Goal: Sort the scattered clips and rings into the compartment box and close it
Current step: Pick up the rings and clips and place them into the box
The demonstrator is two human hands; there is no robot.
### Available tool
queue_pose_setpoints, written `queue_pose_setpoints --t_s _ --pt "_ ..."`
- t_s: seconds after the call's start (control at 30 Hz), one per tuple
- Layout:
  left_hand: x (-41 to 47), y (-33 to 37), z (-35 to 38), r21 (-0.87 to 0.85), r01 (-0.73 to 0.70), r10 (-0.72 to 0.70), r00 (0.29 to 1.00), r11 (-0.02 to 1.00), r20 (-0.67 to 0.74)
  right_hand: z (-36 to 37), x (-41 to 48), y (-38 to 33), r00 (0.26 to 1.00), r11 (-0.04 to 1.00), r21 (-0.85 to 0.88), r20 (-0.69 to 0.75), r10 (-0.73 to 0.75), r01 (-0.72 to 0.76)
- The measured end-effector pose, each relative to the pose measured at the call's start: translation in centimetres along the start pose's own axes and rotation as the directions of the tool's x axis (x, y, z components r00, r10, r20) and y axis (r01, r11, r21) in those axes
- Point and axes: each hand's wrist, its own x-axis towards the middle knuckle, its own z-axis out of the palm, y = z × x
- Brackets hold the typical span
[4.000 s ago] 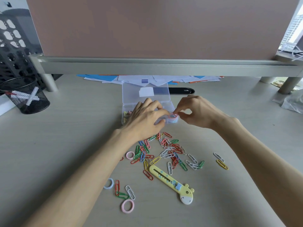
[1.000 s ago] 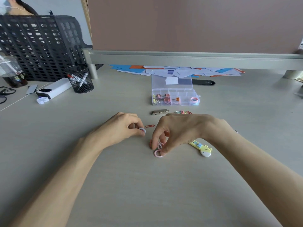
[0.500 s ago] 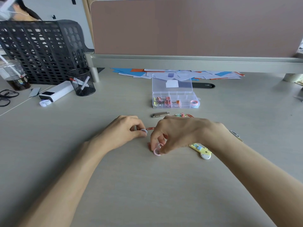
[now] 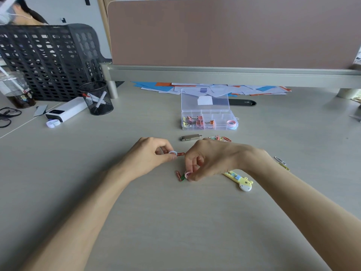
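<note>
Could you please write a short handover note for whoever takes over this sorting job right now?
The left hand pinches a pale ring; the right hand pinches a pink ring next to a red-and-green clip pair.
The compartment box stands open at the far side of the desk, binder clips in its left compartments, stored rings at its right end.
Done: binder clips and some rings are in.
Left: both held rings, the paper clip pile near the box, a red clip between the hands, two stray clips off to the right; then close the lid.
</note>
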Motion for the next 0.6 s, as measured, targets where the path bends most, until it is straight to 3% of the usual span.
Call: queue_pose_setpoints --t_s 0.6 --pt "0.01 0.64 0.60 -0.096 0.008 -0.007 1.000 0.995 0.019 0.37 0.18 0.44 0.988 0.981 -0.133 -0.087 0.127 -0.137"
